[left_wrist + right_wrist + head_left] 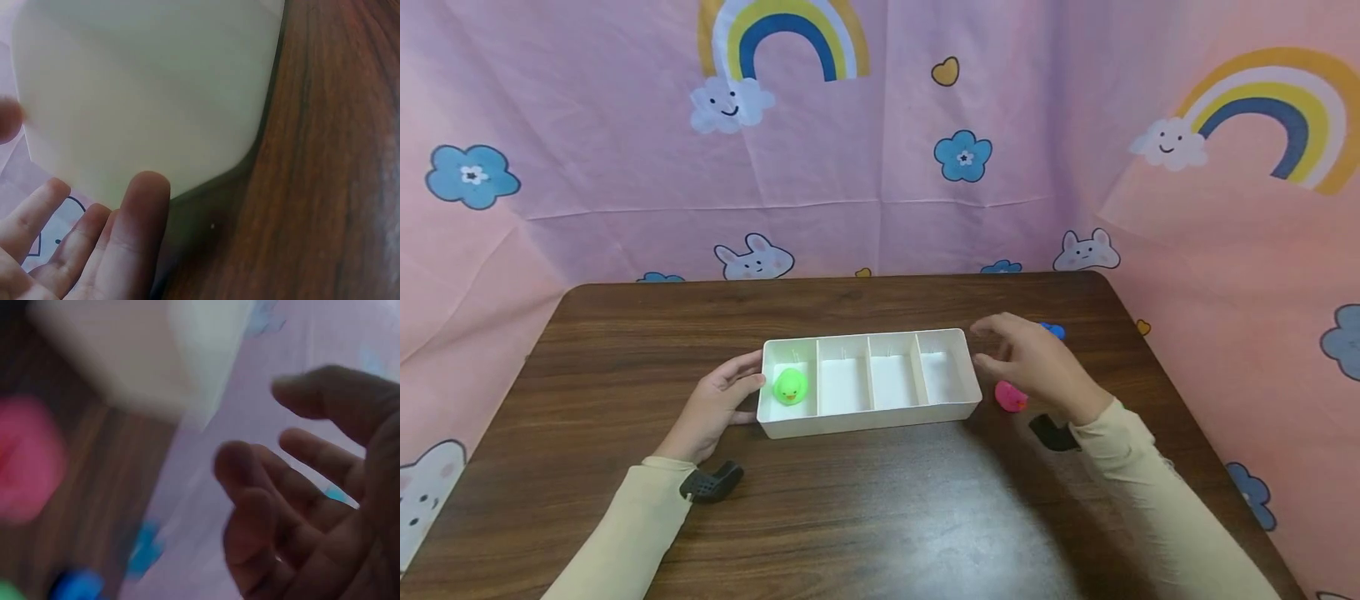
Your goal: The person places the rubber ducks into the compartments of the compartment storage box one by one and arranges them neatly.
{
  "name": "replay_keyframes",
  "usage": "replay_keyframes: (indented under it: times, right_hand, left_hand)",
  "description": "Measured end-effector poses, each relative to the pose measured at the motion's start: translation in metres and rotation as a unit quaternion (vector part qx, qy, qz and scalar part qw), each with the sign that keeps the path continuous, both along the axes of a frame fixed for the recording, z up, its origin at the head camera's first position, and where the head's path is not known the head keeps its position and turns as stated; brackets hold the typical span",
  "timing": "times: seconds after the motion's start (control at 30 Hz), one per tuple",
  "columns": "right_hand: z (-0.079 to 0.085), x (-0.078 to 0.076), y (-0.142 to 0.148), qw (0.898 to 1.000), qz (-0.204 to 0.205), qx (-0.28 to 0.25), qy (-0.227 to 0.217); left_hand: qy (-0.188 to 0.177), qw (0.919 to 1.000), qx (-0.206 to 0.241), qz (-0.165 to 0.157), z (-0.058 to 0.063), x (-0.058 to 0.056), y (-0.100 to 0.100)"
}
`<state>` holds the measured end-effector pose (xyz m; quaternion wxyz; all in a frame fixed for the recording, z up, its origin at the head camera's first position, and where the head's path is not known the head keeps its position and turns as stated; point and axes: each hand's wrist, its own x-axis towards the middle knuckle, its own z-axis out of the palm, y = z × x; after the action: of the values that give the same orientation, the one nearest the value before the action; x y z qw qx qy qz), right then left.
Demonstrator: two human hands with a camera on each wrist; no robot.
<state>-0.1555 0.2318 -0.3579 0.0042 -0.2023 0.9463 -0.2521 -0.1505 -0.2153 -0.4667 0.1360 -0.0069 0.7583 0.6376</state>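
A long white tray (868,421) with several compartments in a row lies on the table. In its leftmost compartment sits a green toy duck (790,387). My left hand (718,400) touches the tray's left end, its fingertips resting against the end wall in the left wrist view. Just off the tray's right end, my right hand (1033,358) hovers with loosely bent fingers, holding nothing. Below it on the table is a pink toy duck (1011,397), blurred in the right wrist view. A blue toy (1052,331) is partly hidden behind the right hand.
The brown wooden table (865,517) reaches back to a patterned pink curtain (850,167). In the right wrist view, a green thing (9,592) is cut off at the lower left corner, beside the blue toy. Black wrist mounts (713,483) sit at both sleeves.
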Motion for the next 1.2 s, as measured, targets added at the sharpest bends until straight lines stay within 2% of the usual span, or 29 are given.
replay_keyframes:
  times: [0.17, 0.33, 0.57, 0.9, 1.03, 1.2]
  right_hand:
    - [-0.018, 0.015, 0.059, 0.996, -0.037, 0.023, -0.083]
    - [-0.037, 0.028, 0.075, 0.992, -0.038, -0.002, -0.121]
    - [-0.050, 0.030, 0.068, 0.996, -0.033, 0.018, -0.082]
    - [-0.051, 0.028, 0.065, 0.997, -0.031, 0.047, -0.051]
    - [-0.042, 0.025, 0.065, 0.998, -0.040, 0.041, -0.030]
    - [-0.016, 0.016, 0.048, 0.999, -0.031, 0.009, 0.025]
  left_hand:
    - [0.002, 1.0000, 0.001, -0.004, 0.002, 0.002, -0.002]
    - [0.001, 1.0000, 0.002, -0.003, 0.004, 0.003, -0.002]
    - [-0.002, 0.9999, 0.013, -0.002, 0.004, 0.002, 0.001]
    - [0.005, 0.9999, 0.012, 0.001, 0.003, 0.003, 0.000]
    - [0.003, 0.9999, 0.013, 0.001, 0.003, 0.003, 0.000]
    - [0.003, 0.9999, 0.013, 0.001, 0.002, 0.004, -0.001]
